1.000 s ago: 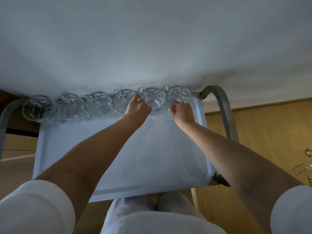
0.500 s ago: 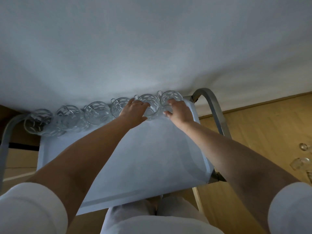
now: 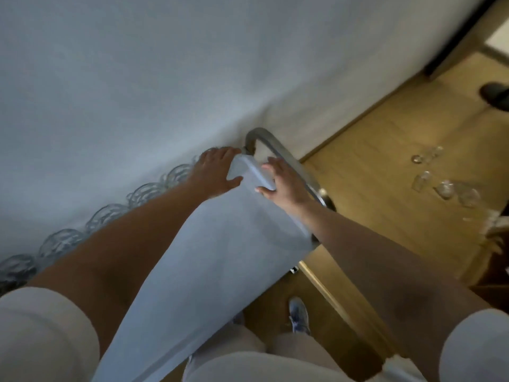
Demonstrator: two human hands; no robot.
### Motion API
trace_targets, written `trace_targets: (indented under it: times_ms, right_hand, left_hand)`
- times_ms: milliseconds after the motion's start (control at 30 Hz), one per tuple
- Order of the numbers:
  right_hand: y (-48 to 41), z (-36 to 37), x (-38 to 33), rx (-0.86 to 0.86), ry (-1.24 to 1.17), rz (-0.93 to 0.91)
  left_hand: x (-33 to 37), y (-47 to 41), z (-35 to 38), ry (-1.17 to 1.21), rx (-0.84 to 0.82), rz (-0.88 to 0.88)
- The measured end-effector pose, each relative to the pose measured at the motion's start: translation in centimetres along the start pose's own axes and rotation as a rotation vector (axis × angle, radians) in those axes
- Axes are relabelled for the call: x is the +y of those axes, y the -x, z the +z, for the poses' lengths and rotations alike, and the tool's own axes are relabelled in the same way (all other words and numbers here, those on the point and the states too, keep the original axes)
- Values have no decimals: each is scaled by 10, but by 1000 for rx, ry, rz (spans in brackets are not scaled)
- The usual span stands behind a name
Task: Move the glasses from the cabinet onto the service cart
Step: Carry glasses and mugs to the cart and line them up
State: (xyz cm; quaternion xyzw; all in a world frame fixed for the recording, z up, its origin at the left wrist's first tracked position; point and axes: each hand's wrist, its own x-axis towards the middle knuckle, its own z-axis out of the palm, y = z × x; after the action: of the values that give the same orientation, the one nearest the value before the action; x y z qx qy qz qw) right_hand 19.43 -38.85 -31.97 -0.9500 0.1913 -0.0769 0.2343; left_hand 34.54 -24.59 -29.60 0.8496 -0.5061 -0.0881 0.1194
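Dim, soft indoor light; heavy motion blur throughout (wide-angle bending at edges).

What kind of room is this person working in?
Probably a restaurant or hotel service area: a service cart with a metal handle, a row of glass cups along its far edge, more glasses at right.

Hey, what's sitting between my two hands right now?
In the head view, only the far corner of the pale blue cart tray lies between the left hand and right hand.
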Motion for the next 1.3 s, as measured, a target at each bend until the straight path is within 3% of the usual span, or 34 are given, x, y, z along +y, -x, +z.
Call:
trace_targets:
  times_ms: [67,233,400,767,1033,1300]
  right_hand:
    - [6,-32,24,52,28,35]
    - [45,-91,107,198,-51,324]
    - [125,-151,195,94,-38,556]
    - [271,-302,382,206,-35,807]
    - [295,-351,492,232,25,929]
    - [227,-385,607,223,-7,1051]
  left_hand:
    - [35,-23,-3,-1,5,72]
    - [133,-77,0,-81,-67,265]
    - [253,-129,24,-147,-107,448]
    - [543,-202,97,-121,-143,614]
    - [634,-280,129,-141,-210,634]
    - [707,-426,165,-141,-310,706]
